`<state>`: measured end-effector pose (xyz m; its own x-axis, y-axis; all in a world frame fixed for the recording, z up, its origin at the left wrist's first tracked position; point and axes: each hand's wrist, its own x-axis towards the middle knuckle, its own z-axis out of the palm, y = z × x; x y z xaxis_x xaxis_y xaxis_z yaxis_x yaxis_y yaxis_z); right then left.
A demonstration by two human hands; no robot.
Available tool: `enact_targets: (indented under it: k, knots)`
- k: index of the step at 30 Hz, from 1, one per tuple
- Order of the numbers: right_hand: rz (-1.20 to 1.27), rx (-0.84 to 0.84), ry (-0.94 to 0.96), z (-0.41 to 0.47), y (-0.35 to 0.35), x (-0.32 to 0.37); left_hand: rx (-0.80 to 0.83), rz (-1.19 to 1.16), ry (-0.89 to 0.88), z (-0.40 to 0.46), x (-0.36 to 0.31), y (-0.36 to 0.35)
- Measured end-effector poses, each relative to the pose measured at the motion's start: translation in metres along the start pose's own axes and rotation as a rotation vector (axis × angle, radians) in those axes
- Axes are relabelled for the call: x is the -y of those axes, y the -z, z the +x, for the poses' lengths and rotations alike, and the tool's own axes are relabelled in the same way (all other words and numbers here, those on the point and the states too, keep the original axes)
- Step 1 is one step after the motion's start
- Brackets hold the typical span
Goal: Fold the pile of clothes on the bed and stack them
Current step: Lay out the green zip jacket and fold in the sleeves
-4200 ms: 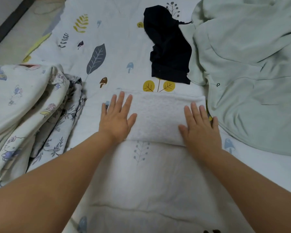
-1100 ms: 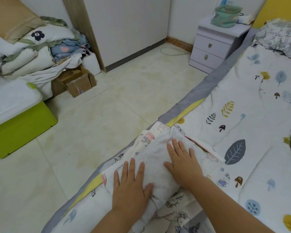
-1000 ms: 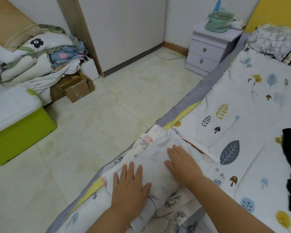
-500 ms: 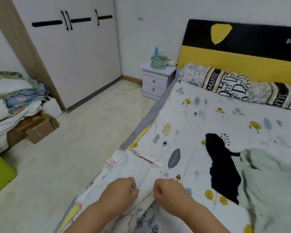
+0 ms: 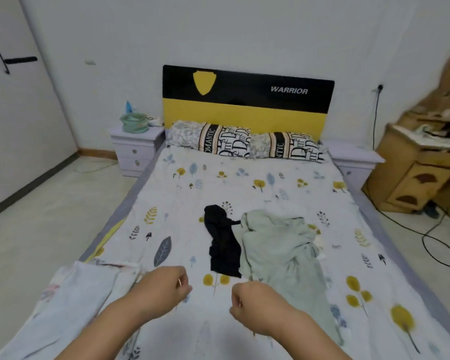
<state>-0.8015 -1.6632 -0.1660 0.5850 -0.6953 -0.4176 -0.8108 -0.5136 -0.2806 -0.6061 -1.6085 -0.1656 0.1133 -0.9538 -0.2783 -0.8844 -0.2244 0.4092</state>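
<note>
Both hands hang low over the near end of the bed, the left hand [image 5: 164, 289] at about seven o'clock in the view and the right hand [image 5: 255, 305] at about five. Each has its fingers loosely curled with nothing in them; they touch no cloth, which reads as hands free between one garment and the next.

Folded pieces [image 5: 89, 287] lie stacked at the bed's near-left corner, around eight o'clock, a pale white fold on top of printed fabric; keeping them at the edge leaves the middle of the bed free for spreading. What is left to fold sits near the centre: a black garment [image 5: 222, 245] lying in a crumpled strip, and touching its right side a pale green garment [image 5: 286, 258], rumpled and running down toward five o'clock. The right hand is just beside the green one, so that looks like the likely next pick.

The bed [image 5: 270, 188] carries a white sheet printed with leaves and small trees. At twelve o'clock are two patterned pillows [image 5: 247, 145] and a black-and-yellow headboard [image 5: 247, 100]. A white nightstand [image 5: 135, 149] stands at ten o'clock, a wooden cabinet [image 5: 416, 178] at three, with black cables [image 5: 437, 245] on the pale floor.
</note>
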Motion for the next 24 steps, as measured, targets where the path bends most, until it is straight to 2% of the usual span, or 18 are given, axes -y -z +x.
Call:
enact_targets:
  k: [8, 13, 18, 24]
  knots:
    - [0.051, -0.024, -0.117, -0.064, 0.025, -0.131, 0.01, 0.032, -0.065, 0.032, -0.125, -0.051]
    - [0.045, -0.01, -0.19, -0.074, 0.028, -0.203, 0.039, 0.004, -0.057, 0.064, -0.173, -0.097]
    - [0.053, 0.031, -0.256, -0.051, 0.009, -0.261, 0.145, 0.021, 0.012, 0.096, -0.188, -0.146]
    - [0.096, 0.041, -0.314, -0.004, -0.03, -0.313, 0.206, 0.067, 0.073, 0.148, -0.172, -0.19]
